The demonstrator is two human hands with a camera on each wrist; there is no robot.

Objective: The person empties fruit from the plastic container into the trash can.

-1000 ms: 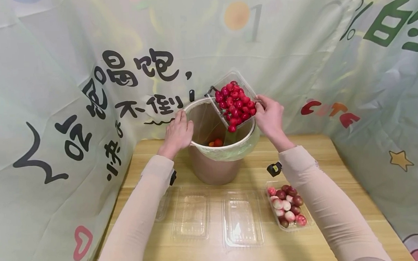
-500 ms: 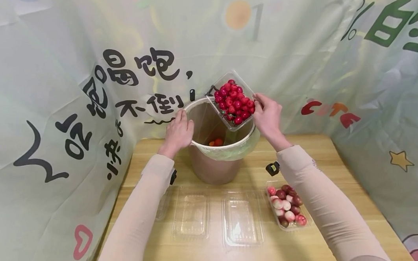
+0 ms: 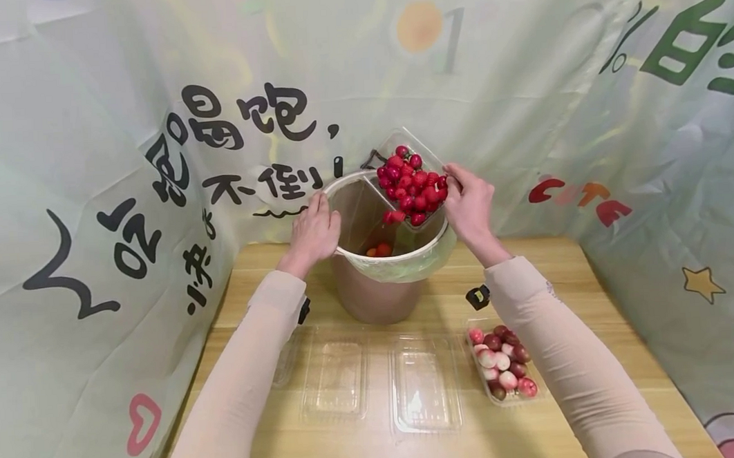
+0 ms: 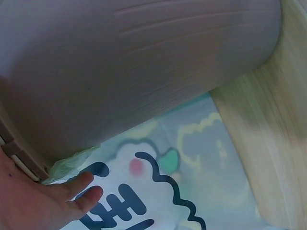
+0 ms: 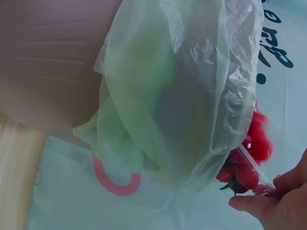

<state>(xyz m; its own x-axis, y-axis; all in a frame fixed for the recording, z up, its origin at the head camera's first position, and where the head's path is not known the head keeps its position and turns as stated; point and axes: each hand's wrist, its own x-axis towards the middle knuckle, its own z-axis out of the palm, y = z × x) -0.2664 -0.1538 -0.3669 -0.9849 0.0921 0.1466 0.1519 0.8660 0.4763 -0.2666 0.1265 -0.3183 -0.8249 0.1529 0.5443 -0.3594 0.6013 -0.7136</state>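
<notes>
My right hand [image 3: 470, 203] pinches the near right edge of a clear plastic punnet [image 3: 421, 143]. The punnet tilts over a brown bin [image 3: 377, 294] and is full of small red fruit [image 3: 410, 189], some cherry-like, some berry-like. One piece pokes past the punnet's lower left edge. In the right wrist view the liner hides part of the red fruit [image 5: 247, 177]. My left hand [image 3: 314, 230] holds the bin's left rim. In the left wrist view, fingers of the left hand [image 4: 38, 201] point down outside the bin. A few orange-red fruits [image 3: 380, 250] lie inside the bin.
A pale green bag liner [image 3: 400, 269] hangs over the bin's rim. On the wooden table [image 3: 379, 456] stand clear punnets without fruit [image 3: 425, 392] and a punnet of dark red and pinkish-white fruit [image 3: 505, 363]. Printed cloth [image 3: 521, 75] walls surround the table.
The punnet tips further, and the red fruit shifts toward its lower left edge. A fruit that overhung the near corner a second ago is gone from there. My left hand stays on the rim.
</notes>
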